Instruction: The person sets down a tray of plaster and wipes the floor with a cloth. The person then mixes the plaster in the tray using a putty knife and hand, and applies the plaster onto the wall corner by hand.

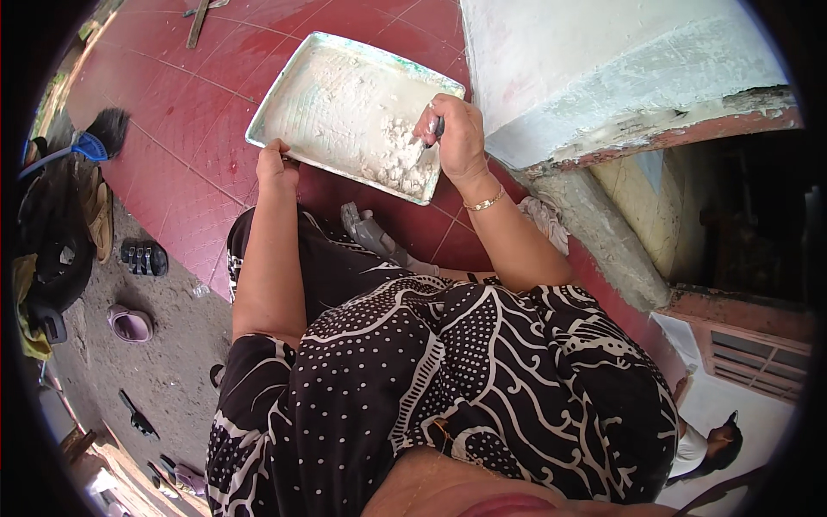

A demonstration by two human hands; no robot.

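Note:
A rectangular metal tray (284, 82) lies tilted over the red tiled floor, coated with a white crumbly paste (392, 146) heaped toward its near right corner. My left hand (276, 166) grips the tray's near edge. My right hand (452, 133) is closed on a small dark-handled tool whose tip is buried in the white paste at the tray's right side. A gold bracelet circles my right wrist.
A white plastered pillar (603, 69) rises right beside the tray. A blue-handled brush (90, 142) and sandals (145, 257) lie at the left on bare ground. A grey sandal (375, 234) is under the tray. Another person (711, 444) is at lower right.

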